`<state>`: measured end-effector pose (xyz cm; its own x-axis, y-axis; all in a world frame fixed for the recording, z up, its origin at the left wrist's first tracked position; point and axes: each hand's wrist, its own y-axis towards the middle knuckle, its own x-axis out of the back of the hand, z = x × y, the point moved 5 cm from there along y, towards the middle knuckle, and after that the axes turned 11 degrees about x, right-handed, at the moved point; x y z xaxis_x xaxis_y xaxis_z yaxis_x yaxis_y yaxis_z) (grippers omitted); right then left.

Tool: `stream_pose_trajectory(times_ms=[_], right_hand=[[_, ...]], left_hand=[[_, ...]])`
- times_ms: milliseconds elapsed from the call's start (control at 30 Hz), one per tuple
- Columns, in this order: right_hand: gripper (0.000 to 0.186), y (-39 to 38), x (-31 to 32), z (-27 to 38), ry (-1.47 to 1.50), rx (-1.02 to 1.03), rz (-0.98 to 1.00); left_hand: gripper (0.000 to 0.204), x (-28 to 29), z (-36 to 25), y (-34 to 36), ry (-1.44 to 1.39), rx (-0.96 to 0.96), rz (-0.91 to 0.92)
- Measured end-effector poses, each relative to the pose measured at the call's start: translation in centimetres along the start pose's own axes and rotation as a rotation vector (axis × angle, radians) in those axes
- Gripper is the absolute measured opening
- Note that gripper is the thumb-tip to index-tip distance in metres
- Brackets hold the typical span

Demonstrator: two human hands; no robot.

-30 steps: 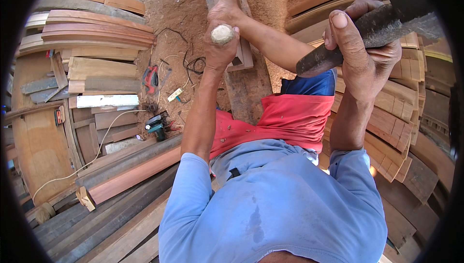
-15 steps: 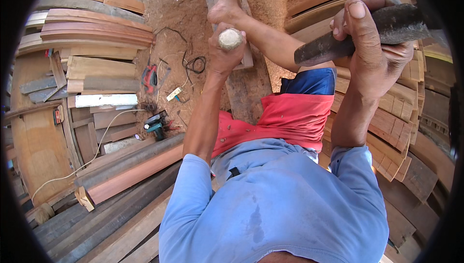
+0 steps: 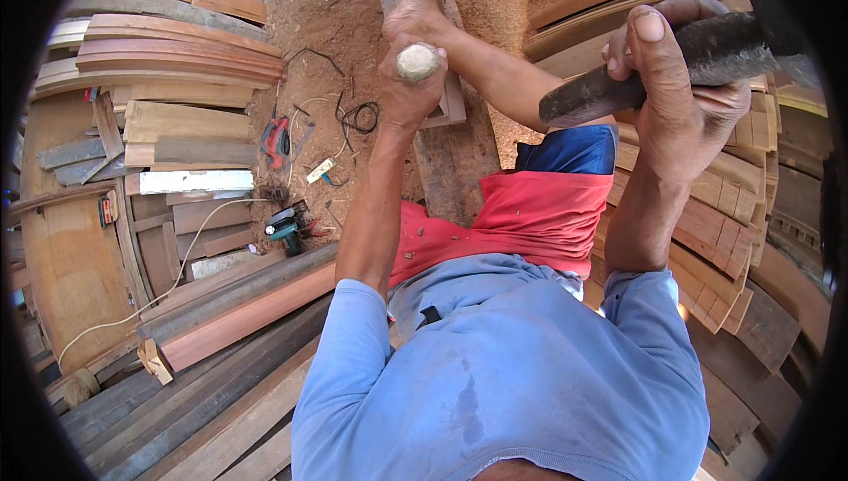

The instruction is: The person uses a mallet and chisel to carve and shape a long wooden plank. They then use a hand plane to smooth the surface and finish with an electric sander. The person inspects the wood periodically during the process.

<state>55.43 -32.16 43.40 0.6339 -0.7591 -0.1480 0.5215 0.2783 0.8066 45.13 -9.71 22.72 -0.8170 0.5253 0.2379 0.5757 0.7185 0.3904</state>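
My left hand [image 3: 408, 92] is wrapped round an upright tool handle, seen end-on as a pale round top [image 3: 417, 62], over a wooden piece [image 3: 449, 108] on a long board [image 3: 449, 181]. What lies below the handle is mostly hidden by the hand. At the upper right my right hand [image 3: 671, 92] grips a dark, worn hammer-like tool [image 3: 729, 48], raised apart from the left hand. My bare leg [image 3: 503, 83] and foot [image 3: 411, 15] stretch along the board beside the wooden piece.
Stacks of planks lie on the left [image 3: 177, 57] and right [image 3: 715, 216]. On the sawdust-covered ground [image 3: 309, 35] are a teal power tool [image 3: 284, 235], a red tool [image 3: 276, 138], a white power strip [image 3: 320, 172] and tangled cords [image 3: 358, 114]. Long timbers [image 3: 238, 322] run at the lower left.
My right hand and the dark tool have moved right and slightly up since a second ago. My left hand has shifted slightly right with the handle.
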Motion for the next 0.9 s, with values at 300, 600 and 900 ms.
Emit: stream_pose_trajectory(times_ms=[300,600,900], right_hand=[[0.011,-0.2,0.1,-0.4,0.041,0.014,-0.003],[0.011,-0.1,0.5,-0.5,0.054,-0.007,0.008],[0.013,-0.4,0.0,-0.6,-0.034,-0.044,0.01]], left_hand=[[0.02,-1.2,-0.7,-0.3,0.013,0.027,0.012],[0.02,-0.5,-1.5,-0.6,0.026,0.008,0.003],[0.021,-2.0,-2.2,-2.1,-0.015,-0.002,0.114]])
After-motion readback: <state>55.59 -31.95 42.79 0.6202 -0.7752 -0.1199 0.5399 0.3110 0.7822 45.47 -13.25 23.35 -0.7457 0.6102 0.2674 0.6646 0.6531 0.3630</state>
